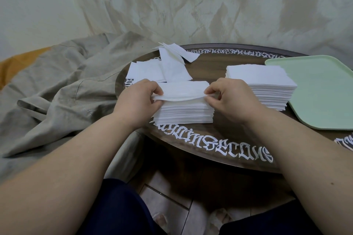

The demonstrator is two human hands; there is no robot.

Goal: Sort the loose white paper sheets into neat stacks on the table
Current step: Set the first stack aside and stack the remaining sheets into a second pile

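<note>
- Fingers (157, 89) of the left hand (137, 101) pinch one end of a white sheet (179, 94); the right hand (231, 99) pinches the other end, and the sheet bows slightly between them.
- Directly beneath the sheet sits a thick, squared stack (183, 112) near the front of the round dark table (210, 145), which has white lettering around its rim.
- Beside the right hand stands a second stack (261, 86), touching a pale green tray (321, 91).
- Behind the hands, loose sheets (168, 65) lie scattered and overlapping.
- Left of the table, a grey cloth (66, 74) lies rumpled.
</note>
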